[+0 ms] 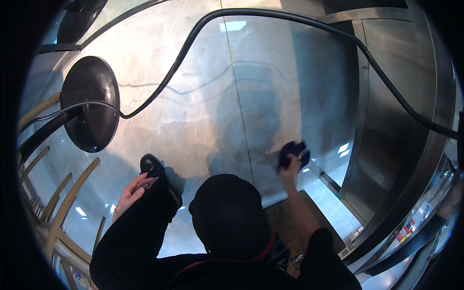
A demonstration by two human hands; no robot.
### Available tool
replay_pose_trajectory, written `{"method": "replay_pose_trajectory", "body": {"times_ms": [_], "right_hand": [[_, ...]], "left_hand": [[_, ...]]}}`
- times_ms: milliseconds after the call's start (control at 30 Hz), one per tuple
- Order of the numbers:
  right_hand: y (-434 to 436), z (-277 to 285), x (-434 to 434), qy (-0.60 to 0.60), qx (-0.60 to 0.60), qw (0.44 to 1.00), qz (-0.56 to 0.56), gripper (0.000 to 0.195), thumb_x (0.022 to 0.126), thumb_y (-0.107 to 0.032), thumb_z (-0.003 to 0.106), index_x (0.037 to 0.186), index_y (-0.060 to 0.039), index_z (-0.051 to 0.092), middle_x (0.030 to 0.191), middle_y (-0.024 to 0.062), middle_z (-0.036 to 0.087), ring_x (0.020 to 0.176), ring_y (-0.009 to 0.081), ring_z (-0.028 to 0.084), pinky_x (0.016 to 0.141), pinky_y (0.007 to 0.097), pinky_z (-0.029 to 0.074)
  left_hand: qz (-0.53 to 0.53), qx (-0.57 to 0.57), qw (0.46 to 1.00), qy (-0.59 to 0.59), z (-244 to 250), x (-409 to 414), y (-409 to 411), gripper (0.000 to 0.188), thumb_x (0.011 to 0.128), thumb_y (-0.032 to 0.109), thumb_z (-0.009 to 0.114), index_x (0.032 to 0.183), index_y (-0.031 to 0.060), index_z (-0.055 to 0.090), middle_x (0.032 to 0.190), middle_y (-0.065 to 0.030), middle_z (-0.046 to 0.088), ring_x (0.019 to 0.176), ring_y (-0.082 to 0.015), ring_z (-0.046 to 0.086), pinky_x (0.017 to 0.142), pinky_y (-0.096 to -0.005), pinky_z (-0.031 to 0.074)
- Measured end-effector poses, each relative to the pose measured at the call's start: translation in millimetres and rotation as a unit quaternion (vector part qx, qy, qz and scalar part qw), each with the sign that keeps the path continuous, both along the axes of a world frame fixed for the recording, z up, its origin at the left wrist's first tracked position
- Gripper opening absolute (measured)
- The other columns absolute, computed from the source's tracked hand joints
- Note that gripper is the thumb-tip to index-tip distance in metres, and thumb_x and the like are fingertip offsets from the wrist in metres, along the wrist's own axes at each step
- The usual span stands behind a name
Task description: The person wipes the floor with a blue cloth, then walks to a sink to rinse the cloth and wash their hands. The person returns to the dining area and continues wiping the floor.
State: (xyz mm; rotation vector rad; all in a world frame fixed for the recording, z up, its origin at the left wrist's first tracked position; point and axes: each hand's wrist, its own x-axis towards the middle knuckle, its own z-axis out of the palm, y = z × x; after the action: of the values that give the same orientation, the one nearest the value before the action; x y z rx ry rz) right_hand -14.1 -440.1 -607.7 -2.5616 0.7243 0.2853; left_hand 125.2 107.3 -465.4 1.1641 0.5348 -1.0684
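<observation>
My right hand [291,169] grips a bunched dark purple cloth [294,150], held out over the pale tiled floor [203,130]. The cloth is slightly blurred, and I cannot tell whether it touches the floor. On the other side, my left hand [129,194] is beside my black-clad leg, close to a black shoe [150,164]. Its fingers are loosely bent and apart, and I see nothing held in them. A black cap [228,214] covers the head at the lower middle, between the two arms.
A round black pedestal base [90,123] stands at the left above wooden chair parts [70,203]. A black cable [185,50] arches across the view. At the right is a stainless-steel cabinet [395,119]. Brown cardboard [281,214] lies beside my right forearm.
</observation>
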Motion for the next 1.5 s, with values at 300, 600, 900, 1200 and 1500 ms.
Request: {"method": "replay_pose_trajectory", "body": {"times_ms": [300,600,900,1200,1500], "right_hand": [[232.6,9.6,81.8,0.06,0.393,0.893,0.213,0.045,0.067,0.005,0.06,0.107,-0.0145,0.057,0.102,0.0155,0.047,0.098,0.0356,0.05,0.085,0.0375,0.043],[213.6,44.4,234.8,-0.04,0.335,0.873,0.351,0.048,0.074,0.008,0.053,0.118,-0.0102,0.056,0.104,0.0135,0.051,0.098,0.0317,0.052,0.084,0.0356,0.044],[258.0,20.1,160.8,-0.035,0.305,0.761,0.572,0.04,0.073,-0.001,0.054,0.11,-0.0145,0.063,0.102,0.0067,0.053,0.094,0.0259,0.05,0.08,0.0364,0.045],[248.9,46.4,127.5,-0.02,0.307,0.682,0.664,0.036,0.075,-0.013,0.062,0.111,-0.0133,0.063,0.125,0.0084,0.048,0.113,0.0293,0.043,0.091,0.0403,0.037],[251.6,17.9,96.2,-0.08,0.208,0.652,0.725,0.033,0.075,-0.012,0.056,0.106,-0.0149,0.065,0.127,0.0049,0.047,0.11,0.0258,0.045,0.085,0.0356,0.038]], "left_hand": [[-0.029,0.059,0.998,-0.007,6.9,20.9,-9.7,0.055,0.091,0.025,0.055,0.137,0.0043,0.036,0.131,-0.014,0.047,0.117,-0.0242,0.048,0.101,-0.0351,0.036],[0.057,0.083,0.995,-0.006,9.5,1.8,-8.2,0.054,0.091,0.023,0.056,0.137,0.0043,0.036,0.131,-0.0153,0.047,0.116,-0.024,0.05,0.102,-0.035,0.037],[0.086,0.064,0.994,-0.029,5.3,-8.0,1.1,0.05,0.092,0.016,0.054,0.136,0.0016,0.036,0.129,-0.0148,0.049,0.114,-0.0201,0.052,0.099,-0.0298,0.04],[0.105,0.069,0.992,-0.001,15.4,-12.6,5.5,0.05,0.092,0.014,0.053,0.137,0.0004,0.034,0.131,-0.0166,0.047,0.117,-0.0209,0.05,0.1,-0.0309,0.04],[0.092,0.057,0.994,-0.029,3.8,-16.1,9.9,0.05,0.093,0.016,0.052,0.137,0.0019,0.034,0.131,-0.0158,0.047,0.116,-0.0214,0.05,0.1,-0.0315,0.039]]}}
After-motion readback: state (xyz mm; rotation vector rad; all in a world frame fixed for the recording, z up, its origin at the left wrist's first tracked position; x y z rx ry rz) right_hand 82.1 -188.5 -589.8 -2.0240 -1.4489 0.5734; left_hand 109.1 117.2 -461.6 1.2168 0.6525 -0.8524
